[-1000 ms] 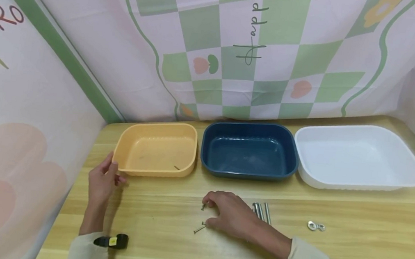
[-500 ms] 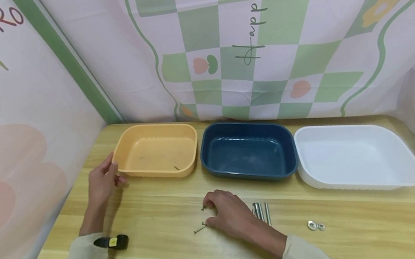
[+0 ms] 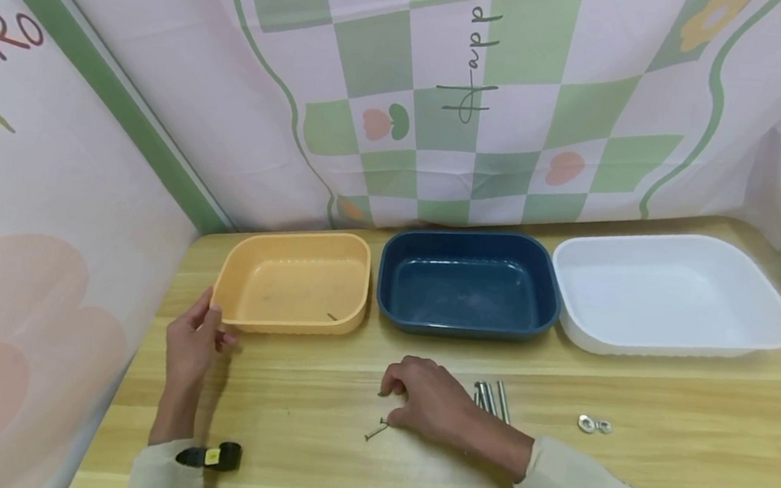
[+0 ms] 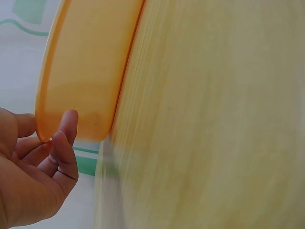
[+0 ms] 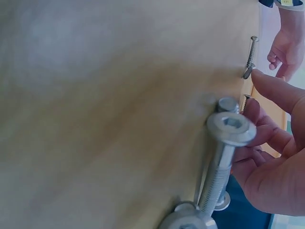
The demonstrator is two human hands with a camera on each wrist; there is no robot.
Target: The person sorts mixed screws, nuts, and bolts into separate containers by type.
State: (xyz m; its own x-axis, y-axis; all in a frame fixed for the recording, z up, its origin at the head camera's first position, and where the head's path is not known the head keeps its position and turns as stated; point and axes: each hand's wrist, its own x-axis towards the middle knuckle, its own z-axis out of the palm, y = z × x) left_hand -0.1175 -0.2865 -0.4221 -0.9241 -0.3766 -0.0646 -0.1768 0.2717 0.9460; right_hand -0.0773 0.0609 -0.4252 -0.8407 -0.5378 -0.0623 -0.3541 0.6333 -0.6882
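Fingers of the right hand (image 3: 435, 407) bent low over the middle of the counter (image 3: 314, 474), with a clear gap between thumb and index. At the index tip, 1 small screw (image 3: 381, 394); cannot tell whether gripped against a neighbouring finger or merely touched. By the thumb tip, 2 more screws (image 5: 252, 50), lying close together. Thumb and fingers of the left hand (image 3: 190, 347) pinched on the near left corner of the yellow tray (image 3: 289, 326), towards the counter's far left corner, with 1 lone screw (image 3: 331, 317) inside near its front right corner. Along the far edge to the right, the blue tray (image 3: 466, 333), then the white tray (image 3: 671, 300). Just beyond the right palm, several bolts (image 3: 503, 403); farther towards the counter's right side, 2 washers or nuts (image 3: 587, 425).

Chief risk, by judgement: pushing or rolling a screw away instead of lifting it, from closing thumb and index off-centre on so thin a shank. Possible too: catching 2 at once, for lying so close. Easy also to brush the bolts with a low wrist and set them rolling. At the left, liable to drag or tip the tray by pulling on only 1 corner.
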